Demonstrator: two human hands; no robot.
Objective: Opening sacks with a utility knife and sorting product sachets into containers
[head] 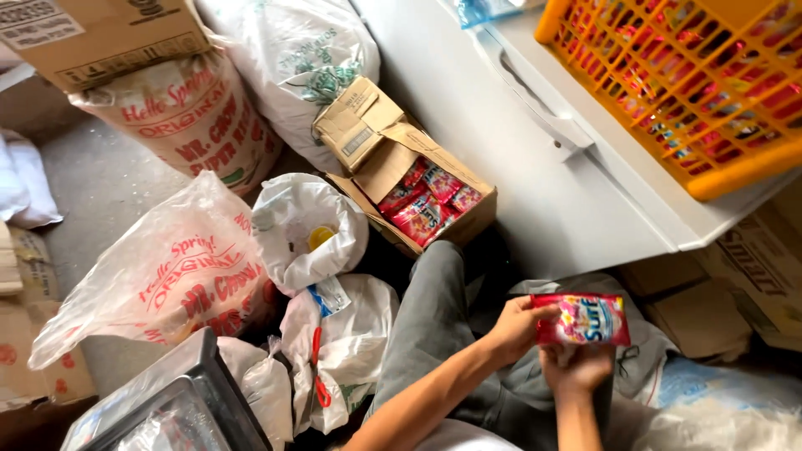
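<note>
Left hand (515,327) is pinching the glossy red sachet (582,319) w/ fingers clamped on its left edge; right hand (575,367) is gripping it from below. Sachet is hovering over the lap, near a cardboard box (401,179) w/ similar flat packets.

You have one view only, from the camera on your head, looking steeply down past your lap to the floor. It sits close over your left hand (516,327) and right hand (576,367), low and right of centre. The open cardboard box (393,159) lies farther off ahead, and the orange basket (735,167) is cut off at the upper right corner.
</note>
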